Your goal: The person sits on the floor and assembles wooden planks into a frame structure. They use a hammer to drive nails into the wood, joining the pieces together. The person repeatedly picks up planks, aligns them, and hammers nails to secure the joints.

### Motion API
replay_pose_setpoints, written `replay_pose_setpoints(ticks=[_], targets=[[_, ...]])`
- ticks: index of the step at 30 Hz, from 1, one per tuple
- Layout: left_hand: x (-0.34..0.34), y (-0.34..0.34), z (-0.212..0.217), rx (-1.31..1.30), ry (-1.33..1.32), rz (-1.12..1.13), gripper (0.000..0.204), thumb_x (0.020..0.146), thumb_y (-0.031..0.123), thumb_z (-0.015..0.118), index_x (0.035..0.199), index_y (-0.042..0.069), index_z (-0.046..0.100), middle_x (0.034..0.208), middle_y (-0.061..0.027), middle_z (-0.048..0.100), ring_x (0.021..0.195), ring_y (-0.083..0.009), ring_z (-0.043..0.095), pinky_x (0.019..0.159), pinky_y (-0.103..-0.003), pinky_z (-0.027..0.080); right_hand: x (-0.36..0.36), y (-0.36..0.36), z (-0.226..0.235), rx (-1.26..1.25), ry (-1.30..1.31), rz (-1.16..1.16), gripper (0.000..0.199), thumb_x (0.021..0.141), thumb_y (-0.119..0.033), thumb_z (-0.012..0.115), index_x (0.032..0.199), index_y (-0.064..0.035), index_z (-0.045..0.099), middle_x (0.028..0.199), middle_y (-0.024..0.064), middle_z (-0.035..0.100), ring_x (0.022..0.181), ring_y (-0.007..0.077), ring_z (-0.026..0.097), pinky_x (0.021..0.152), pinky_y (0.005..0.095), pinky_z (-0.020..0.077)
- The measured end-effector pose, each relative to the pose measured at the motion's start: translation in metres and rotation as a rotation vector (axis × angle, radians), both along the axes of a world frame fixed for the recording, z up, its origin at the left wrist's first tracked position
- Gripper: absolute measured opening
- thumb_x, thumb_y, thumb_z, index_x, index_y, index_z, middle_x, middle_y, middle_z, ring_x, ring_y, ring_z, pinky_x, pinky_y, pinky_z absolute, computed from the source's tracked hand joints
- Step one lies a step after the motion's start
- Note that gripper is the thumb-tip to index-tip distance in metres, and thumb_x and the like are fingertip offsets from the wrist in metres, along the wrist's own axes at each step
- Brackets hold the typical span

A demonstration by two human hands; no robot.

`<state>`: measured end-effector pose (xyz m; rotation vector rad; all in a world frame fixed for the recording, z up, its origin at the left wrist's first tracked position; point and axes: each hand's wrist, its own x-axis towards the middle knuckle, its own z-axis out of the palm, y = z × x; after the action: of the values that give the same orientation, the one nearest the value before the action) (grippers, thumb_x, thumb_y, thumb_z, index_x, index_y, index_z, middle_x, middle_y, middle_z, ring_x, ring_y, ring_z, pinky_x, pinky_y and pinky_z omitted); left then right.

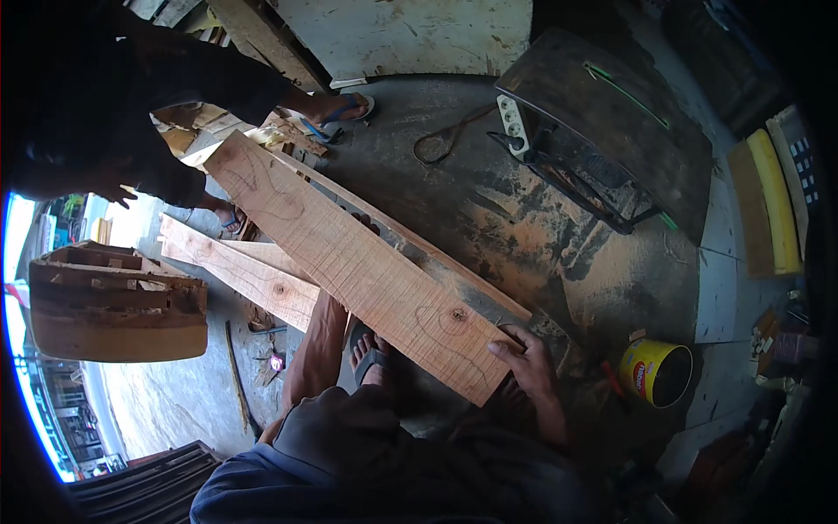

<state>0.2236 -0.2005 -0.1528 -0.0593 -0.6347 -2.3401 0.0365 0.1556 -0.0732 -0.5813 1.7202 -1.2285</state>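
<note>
Board in hand: the wide pale board (358,262) slants across the person's front, above the floor.
Right grip: the right hand (524,362) pinches the board's near corner, thumb on top.
Left grip: the left hand (370,224) is mostly under the board, fingers showing at its far edge; I cannot tell how tightly it closes.
Done so far: the board is cut to a plank and lifted; its face looks rough, apparently unsmoothed (the dark curves on it may be grain).
Left over: a knotty board (249,278) lies to the left and a narrow strip (489,288) shows beyond; how much work remains cannot be judged.
Sawdust: a pale spread (611,262) on the floor suggests earlier cutting.
Bucket lettering: the yellow bucket (635,377) has a red label with light letters.
</note>
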Motion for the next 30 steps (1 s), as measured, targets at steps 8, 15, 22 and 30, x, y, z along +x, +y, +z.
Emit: replay_pose_setpoints(ticks=[8,15,22,30], targets=[[0.010,0.000,-0.023,0.163,-0.262,-0.030,0.038,0.101,0.034,0.058,0.122,0.002,0.058,0.112,-0.0153,0.063,0.100,-0.0254,0.063,0.087,-0.042,0.055,-0.011,-0.001,-0.001,-0.062,0.222,-0.197,0.039,0.089,-0.022,0.079,0.120,-0.0001,0.068,0.106,0.0143,0.072,0.097,0.0210,0.069,0.085,0.0338,0.0539],[0.013,0.003,-0.040,0.223,-0.392,0.000,0.036,0.101,0.034,0.058,0.120,0.003,0.059,0.111,-0.0152,0.064,0.099,-0.0254,0.064,0.086,-0.042,0.055,-0.006,-0.003,-0.029,-0.029,0.187,-0.396,0.048,0.085,-0.024,0.084,0.122,-0.0014,0.065,0.111,0.0136,0.068,0.103,0.0211,0.067,0.087,0.0340,0.0542],[0.031,0.000,-0.047,0.221,-0.512,0.031,0.034,0.101,0.033,0.058,0.118,0.003,0.060,0.109,-0.0151,0.064,0.097,-0.0254,0.064,0.084,-0.041,0.055,0.009,0.008,-0.046,0.012,0.030,-0.566,0.055,0.084,-0.028,0.085,0.125,-0.0003,0.061,0.113,0.0139,0.067,0.102,0.0205,0.066,0.086,0.0342,0.0545],[0.040,-0.004,-0.052,0.198,-0.598,0.039,0.033,0.102,0.033,0.057,0.116,0.004,0.060,0.107,-0.0151,0.065,0.096,-0.0255,0.064,0.083,-0.041,0.055,0.007,0.000,-0.042,0.179,0.080,-0.595,0.061,0.083,-0.042,0.083,0.123,-0.0003,0.061,0.100,0.0125,0.070,0.091,0.0216,0.069,0.079,0.0353,0.0559]])
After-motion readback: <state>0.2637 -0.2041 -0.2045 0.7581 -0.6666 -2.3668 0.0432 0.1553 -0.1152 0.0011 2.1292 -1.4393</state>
